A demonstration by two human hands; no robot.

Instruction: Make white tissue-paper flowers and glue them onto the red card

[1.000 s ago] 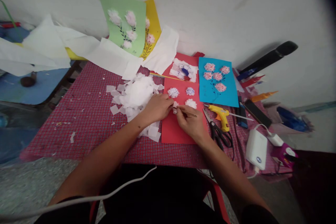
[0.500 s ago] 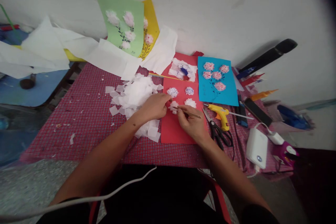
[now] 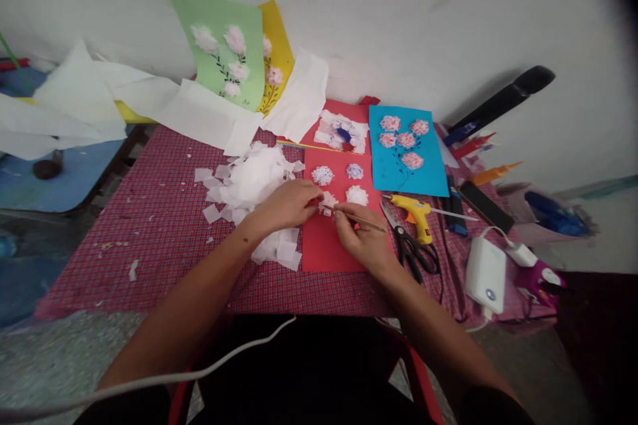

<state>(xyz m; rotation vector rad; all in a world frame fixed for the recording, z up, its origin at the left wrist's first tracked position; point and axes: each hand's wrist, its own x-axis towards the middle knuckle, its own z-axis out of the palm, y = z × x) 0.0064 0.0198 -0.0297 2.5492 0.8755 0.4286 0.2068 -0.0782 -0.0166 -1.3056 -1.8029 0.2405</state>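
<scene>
one right hand [image 3: 363, 239], gripping a thin brown stick [image 3: 369, 222], tip at a white paper tuft [image 3: 327, 202]. one left hand [image 3: 294, 202], curled, just beside the same tuft. one red sheet [image 3: 326, 249], flat beneath, bearing three further paper flowers [image 3: 357, 196]. one pile of white paper squares [image 3: 254, 176], beside the left hand. one blue sheet [image 3: 389, 176] with five pink flowers [image 3: 413, 160], beyond a yellow glue gun [image 3: 421, 216] and black-handled scissors [image 3: 413, 254]. one green sheet [image 3: 252, 46], overlapping a yellow sheet [image 3: 280, 40].

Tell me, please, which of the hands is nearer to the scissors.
Right. The right hand is just left of the scissors, holding a thin stick; the left hand is farther left, by the paper pile.
</scene>
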